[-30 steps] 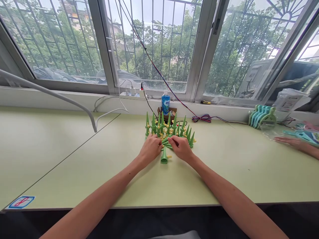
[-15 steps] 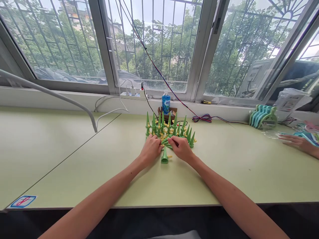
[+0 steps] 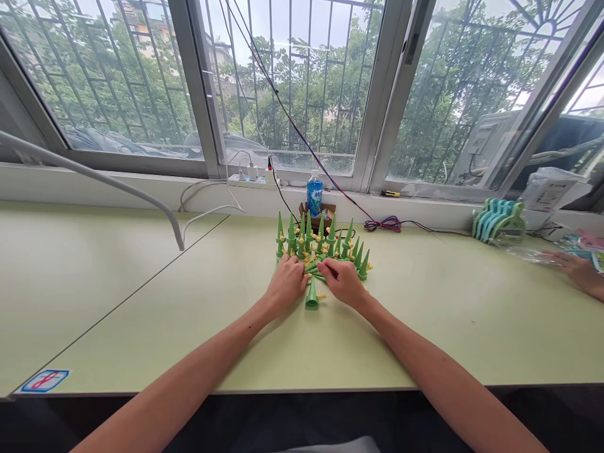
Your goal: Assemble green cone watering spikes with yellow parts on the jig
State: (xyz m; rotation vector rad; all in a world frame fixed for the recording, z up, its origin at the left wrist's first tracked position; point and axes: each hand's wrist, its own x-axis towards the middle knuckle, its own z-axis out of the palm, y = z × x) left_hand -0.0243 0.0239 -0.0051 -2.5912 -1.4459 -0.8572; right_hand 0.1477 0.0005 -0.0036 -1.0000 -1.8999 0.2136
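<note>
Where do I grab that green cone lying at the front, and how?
I'd pinch the green cone by its wide, open end, coming from the person's side. It lies with that end toward the person, while its narrow tip points between the left hand and right hand. Mind the yellow piece sticking out on its right.

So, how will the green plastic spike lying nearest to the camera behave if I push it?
The green plastic spike is probably light, since its wide end looks hollow. Pushed sideways, it would likely roll in a curve because it tapers, but the yellow stem sticking out at its side may soon stop it.
</note>
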